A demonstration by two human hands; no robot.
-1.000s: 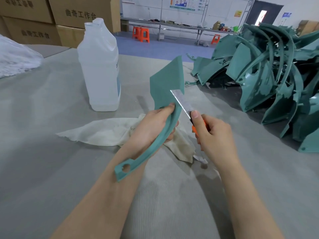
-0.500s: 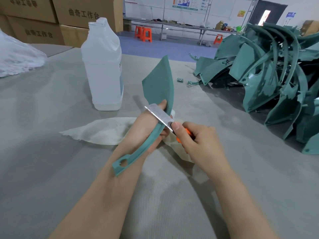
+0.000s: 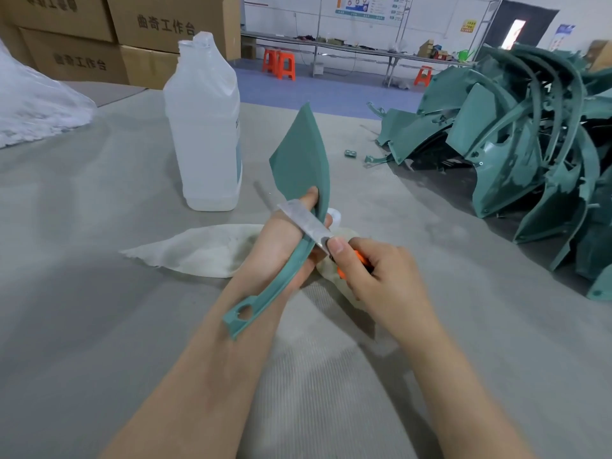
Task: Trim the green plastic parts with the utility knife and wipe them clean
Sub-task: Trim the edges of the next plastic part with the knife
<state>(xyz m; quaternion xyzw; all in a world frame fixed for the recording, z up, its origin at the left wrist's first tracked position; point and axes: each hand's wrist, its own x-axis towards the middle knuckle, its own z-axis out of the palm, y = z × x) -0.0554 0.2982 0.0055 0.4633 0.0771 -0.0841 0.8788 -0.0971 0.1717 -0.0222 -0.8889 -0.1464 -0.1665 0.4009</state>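
Head view: the cardboard boxes (image 3: 165, 24) stacked at the far left of the bench (image 3: 82, 293) carry the printed characters 曲奇工作台. The posters on the back wall are too small to read. A translucent white plastic bottle (image 3: 205, 127) stands upright on the bench; only the edge of a bluish label shows on its right side and none of it is legible. Its neck looks uncapped, and I cannot tell how much it holds.

The left hand (image 3: 288, 240) grips a green plastic part (image 3: 301, 160) above the bench, fingers curled round its narrow curved arm and thumb up against the broad panel. The part's long axis runs from a tab with a hole, low and near the left forearm, up and away to a pointed panel tip that aims at the far side of the room.

The right hand (image 3: 381, 279) is closed round the orange handle of a utility knife (image 3: 303, 218), thumb pressed at the base of the extended blade. The blade points up and to the left, lying across the left hand and meeting the part's curved arm.

A stained white rag (image 3: 198, 250) lies flat under both hands. At the right, a heap of green plastic parts (image 3: 516, 154) is piled on the bench, with a small green scrap (image 3: 350, 153) near it. A crumpled clear plastic bag (image 3: 33, 104) sits at the far left
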